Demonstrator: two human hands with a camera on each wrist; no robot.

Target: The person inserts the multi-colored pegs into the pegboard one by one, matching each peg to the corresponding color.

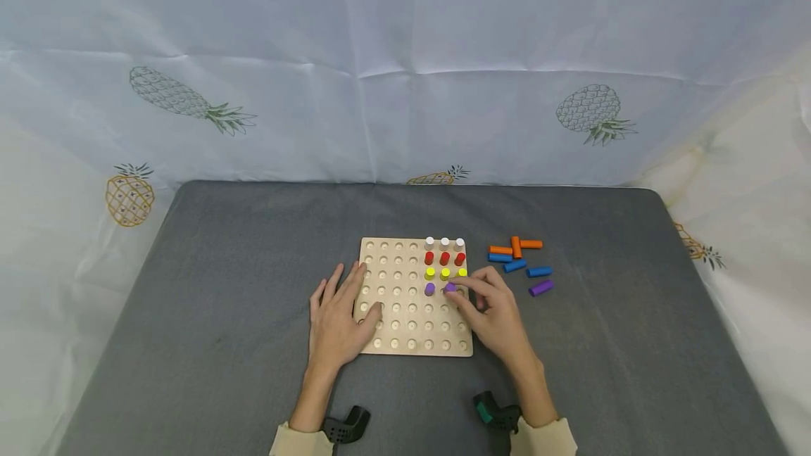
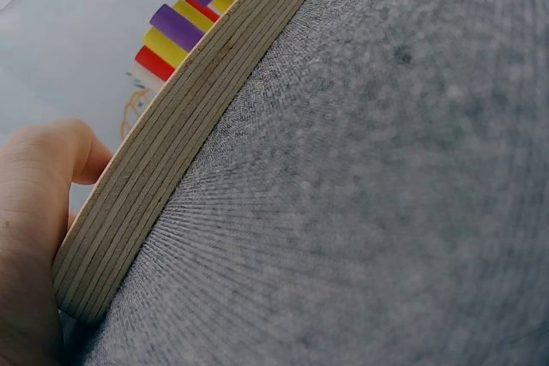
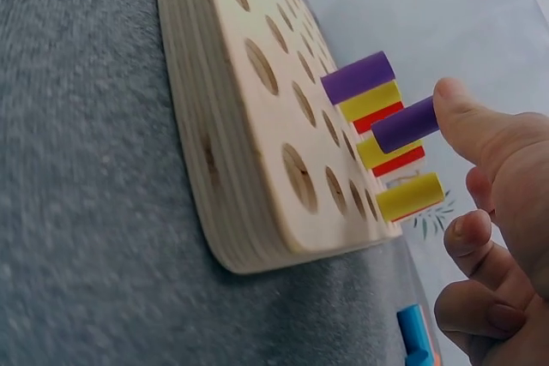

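A wooden pegboard (image 1: 412, 345) with rows of round holes lies on the grey table. My left hand (image 1: 338, 326) rests on its left edge, fingers spread and thumb over the face. My right hand (image 1: 497, 312) pinches a purple peg (image 3: 403, 125) between thumb and fingers, over the fourth row. In the right wrist view that peg's lower end stands just off the board's face. One purple peg (image 1: 429, 289) stands in the board to its left. Behind are rows of yellow pegs (image 1: 430, 273), red pegs (image 1: 444, 258) and white pegs (image 1: 445, 242), three of each.
Right of the board lie loose orange pegs (image 1: 516, 248), blue pegs (image 1: 539, 271) and one purple peg (image 1: 541, 288). A pale curtain (image 1: 393, 118) with pineapple prints hangs behind the table (image 1: 241, 287).
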